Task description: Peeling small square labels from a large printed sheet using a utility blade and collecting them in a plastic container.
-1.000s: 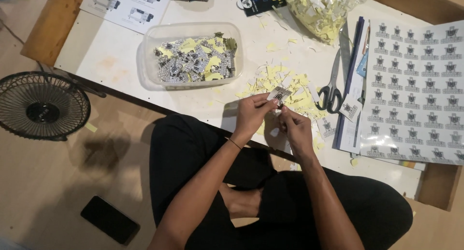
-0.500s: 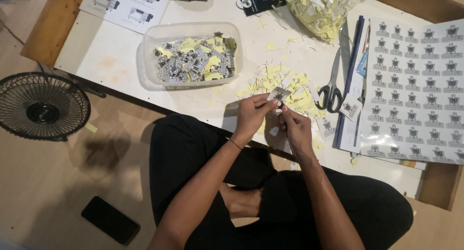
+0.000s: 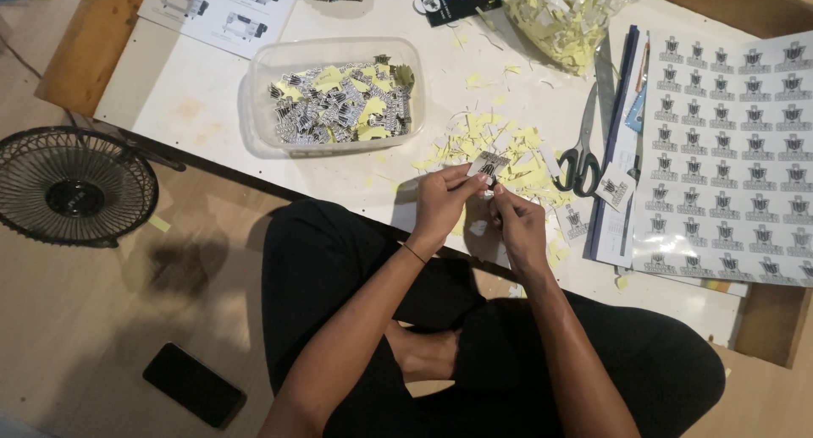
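Over the near edge of a low white table (image 3: 195, 91), my left hand (image 3: 440, 203) pinches a small square black-and-white sticker (image 3: 489, 165). My right hand (image 3: 515, 222) meets it from the right, fingertips on the sticker's lower edge. Just beyond the hands lies a scatter of yellow paper scraps (image 3: 500, 146). To the left stands a clear plastic tub (image 3: 332, 94) with several cut stickers and yellow bits in it. Scissors (image 3: 583, 142) lie to the right of the scraps.
A printed sticker sheet (image 3: 732, 142) covers the table's right side, with two loose stickers by its left edge. A clear bag of yellow scraps (image 3: 563, 15) sits at the back. On the floor are a black fan (image 3: 72, 187) and a dark phone (image 3: 194, 385).
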